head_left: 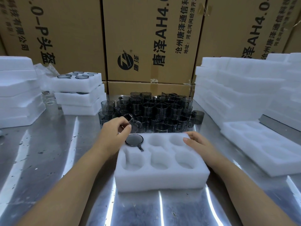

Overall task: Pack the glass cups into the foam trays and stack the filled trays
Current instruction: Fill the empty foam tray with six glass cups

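Observation:
A white foam tray (161,178) with six round pockets lies in front of me on the metal table. One smoky glass cup (134,139) sits in its far-left pocket, handle pointing toward me. My left hand (114,129) hovers just beyond that pocket, fingers pinched on another tilted glass cup (128,118). My right hand (195,141) rests flat on the tray's far-right corner, holding nothing. A crowd of several loose smoky cups (156,111) stands behind the tray.
Three filled trays are stacked at the back left (78,95), beside a pile of foam (17,95). Empty foam trays are piled high at the right (236,88), with one lying flat (263,149). Cardboard boxes (151,38) wall off the back.

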